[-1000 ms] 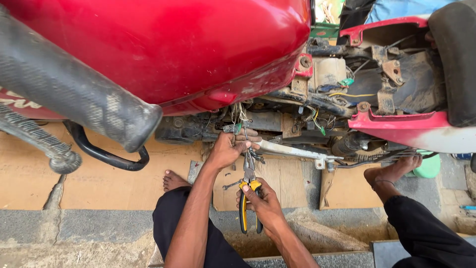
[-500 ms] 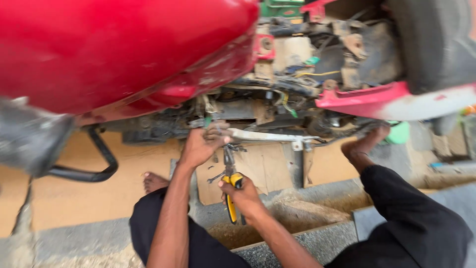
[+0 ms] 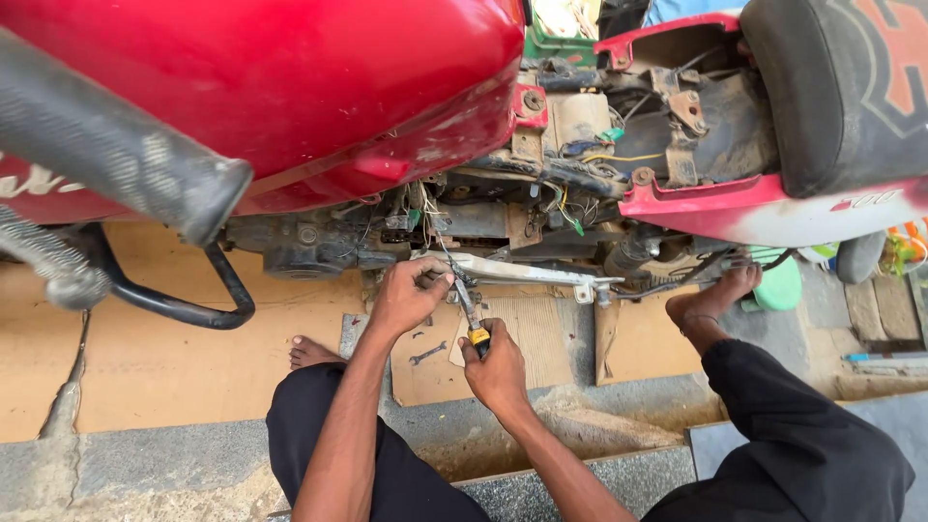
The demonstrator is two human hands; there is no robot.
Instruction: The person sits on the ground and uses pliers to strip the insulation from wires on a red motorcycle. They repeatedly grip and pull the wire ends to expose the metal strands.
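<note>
Head view, looking down on a red motorcycle with its side panels off. The fuel tank [image 3: 290, 87] fills the frame from 9 to 12 o'clock; the black seat [image 3: 841, 87] sits at 2 o'clock; a blurred handlebar grip [image 3: 106, 145] crosses at 10 o'clock. Exposed wiring [image 3: 570, 193] and frame parts lie at centre.

The left hand [image 3: 406, 295], just left of centre, is curled closed around the near end of a silver metal bar [image 3: 522, 271] under the engine. The right hand [image 3: 495, 367], just below centre, grips the yellow-and-black handles of pliers [image 3: 471, 314]; the tool points toward 11 o'clock, its nose meeting the bar beside the left fingers.

A small spanner [image 3: 427, 354] lies on cardboard sheets [image 3: 541, 338] at 7 o'clock from the left hand. Bare feet rest at 8 o'clock [image 3: 314, 353] and 3 o'clock [image 3: 720, 295]; both legs wear black trousers [image 3: 802, 435].

The ground is tan paving [image 3: 145, 367]; a grey stone kerb [image 3: 126, 474] runs along 6 to 8 o'clock. A green container [image 3: 778, 285] stands just beyond the right foot.
</note>
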